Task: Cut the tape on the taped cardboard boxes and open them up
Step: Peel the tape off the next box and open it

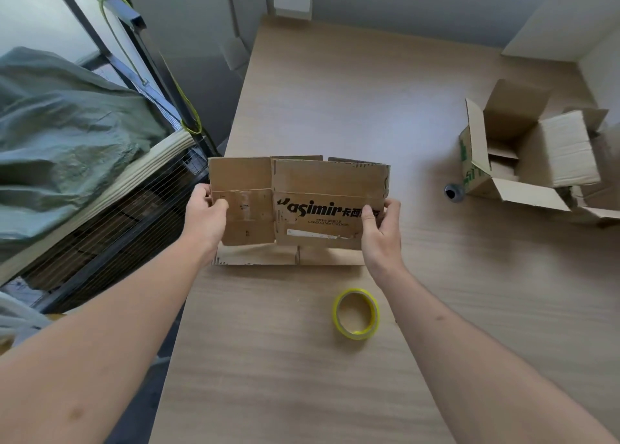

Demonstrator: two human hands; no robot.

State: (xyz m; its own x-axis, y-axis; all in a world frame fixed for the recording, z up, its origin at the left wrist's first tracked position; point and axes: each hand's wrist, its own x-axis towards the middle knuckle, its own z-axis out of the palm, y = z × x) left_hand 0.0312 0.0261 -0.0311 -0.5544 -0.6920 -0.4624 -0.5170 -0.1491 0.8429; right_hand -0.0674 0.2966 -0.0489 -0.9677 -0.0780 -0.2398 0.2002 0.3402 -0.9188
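Your left hand (205,216) and right hand (380,226) each pinch one end of one flattened box (298,202), held above the worktop (385,114), long axis left to right, printed face toward you. One tape roll (356,313) lies nearer you; one opened box (523,155) sits far right.
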